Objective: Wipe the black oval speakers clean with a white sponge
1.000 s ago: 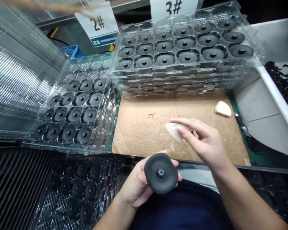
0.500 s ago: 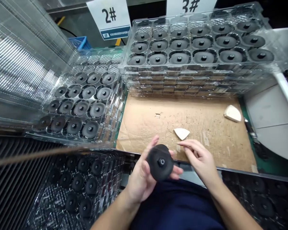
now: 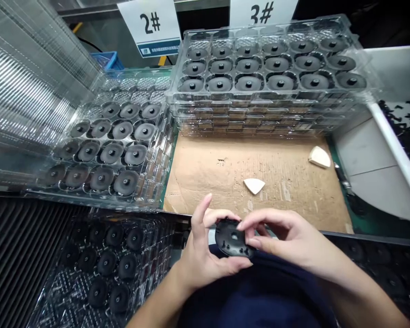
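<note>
Here, the left hand (image 3: 205, 260) cradles a black disc (image 3: 229, 238) at its rim, thumb and fingers spread wide, while the right hand (image 3: 285, 232) grips the opposite edge in a narrower hold. The disc, holed face up, appears light and stiff; take hold by the rim. A cream foam wedge (image 3: 254, 185) lies on the cardboard (image 3: 205, 184) beyond.

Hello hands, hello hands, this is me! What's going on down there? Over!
Left hand and right hand holding black disc, centre hole showing. White wedge on cardboard ahead, not touching them.
</note>
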Demonstrator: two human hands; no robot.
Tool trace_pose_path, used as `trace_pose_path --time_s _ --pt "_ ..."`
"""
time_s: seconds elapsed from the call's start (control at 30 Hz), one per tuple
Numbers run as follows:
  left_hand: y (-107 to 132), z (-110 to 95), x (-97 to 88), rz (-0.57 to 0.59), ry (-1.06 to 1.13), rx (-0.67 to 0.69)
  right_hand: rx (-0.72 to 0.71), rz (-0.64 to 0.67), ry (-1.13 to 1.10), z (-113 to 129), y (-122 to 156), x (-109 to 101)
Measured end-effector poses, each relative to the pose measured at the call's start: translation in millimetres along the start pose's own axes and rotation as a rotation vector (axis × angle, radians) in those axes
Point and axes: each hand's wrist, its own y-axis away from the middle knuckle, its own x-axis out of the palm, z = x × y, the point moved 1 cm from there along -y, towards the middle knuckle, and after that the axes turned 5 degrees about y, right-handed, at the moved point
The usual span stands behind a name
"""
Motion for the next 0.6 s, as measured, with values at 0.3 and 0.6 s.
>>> trace_pose_path --time_s 0.3,0.6 --pt "-1 -15 -2.8 0.091 0.040 -0.145 0.026 0.166 -0.162 9 0 0" --pt "3 -15 2.2 0.171 0.051 -0.283 -0.003 0.205 -0.419 4 5 1"
